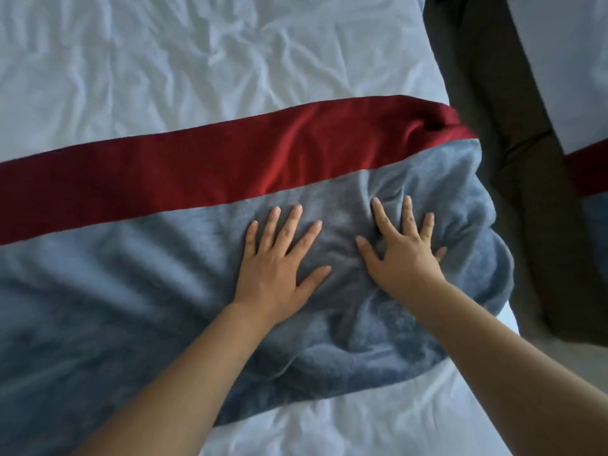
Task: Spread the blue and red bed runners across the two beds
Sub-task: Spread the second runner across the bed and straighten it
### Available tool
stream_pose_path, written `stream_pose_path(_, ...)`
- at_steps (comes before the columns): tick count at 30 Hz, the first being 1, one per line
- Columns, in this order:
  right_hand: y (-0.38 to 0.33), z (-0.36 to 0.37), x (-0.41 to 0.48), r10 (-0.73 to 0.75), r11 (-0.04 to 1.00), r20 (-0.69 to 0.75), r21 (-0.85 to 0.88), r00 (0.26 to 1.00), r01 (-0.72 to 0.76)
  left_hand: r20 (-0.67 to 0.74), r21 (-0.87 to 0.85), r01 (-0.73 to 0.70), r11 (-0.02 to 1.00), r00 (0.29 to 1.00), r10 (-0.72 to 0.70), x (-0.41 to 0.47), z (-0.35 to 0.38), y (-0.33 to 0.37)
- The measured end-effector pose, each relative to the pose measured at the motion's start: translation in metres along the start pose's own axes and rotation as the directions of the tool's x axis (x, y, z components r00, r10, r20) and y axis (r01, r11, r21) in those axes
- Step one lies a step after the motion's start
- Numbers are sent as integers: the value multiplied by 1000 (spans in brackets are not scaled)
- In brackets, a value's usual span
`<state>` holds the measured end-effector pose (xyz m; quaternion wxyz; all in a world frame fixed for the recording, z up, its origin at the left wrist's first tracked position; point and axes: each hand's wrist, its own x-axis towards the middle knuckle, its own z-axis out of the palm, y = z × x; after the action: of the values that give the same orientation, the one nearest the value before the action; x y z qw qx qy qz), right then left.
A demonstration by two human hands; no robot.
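Since the blue runner (98, 291) runs long-ways left to right across the bed (164, 60), right alongside the red runner (197, 166), the bunched-up bit sits at its right end by the bed edge. Left hand (276, 258) and right hand (404, 258) both press flat on it, fingers spread, gripping nothing. Right hand's nearer the bunching, so I'd guess it sweeps outward.

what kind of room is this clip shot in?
Probably a twin-bed hotel or guest room. A white-sheeted bed carries a red runner and a blue runner across it; a second bed at upper right has a matching red band.
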<state>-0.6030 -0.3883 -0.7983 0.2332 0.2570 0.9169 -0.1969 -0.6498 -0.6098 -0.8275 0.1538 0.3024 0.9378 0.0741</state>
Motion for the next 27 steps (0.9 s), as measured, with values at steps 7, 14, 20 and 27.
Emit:
stream_pose_path(7,-6,24,-70,-232,969,-8,-88,973,231,-70,-133,-135,982,989,127,-97,-5,-6)
stream_pose_path(14,-20,88,-171,-703,703,-205,-53,681,709,-226,-155,-312,937,935,273,-191,38,-30)
stream_pose_path(20,-41,129,-204,-763,645,-140,-240,631,726,-285,-189,-152,970,954,94,-231,40,-58)
stream_pose_path(27,-66,143,-193,-698,715,-171,-232,696,660,-391,-208,-161,965,918,69,-260,41,-70)
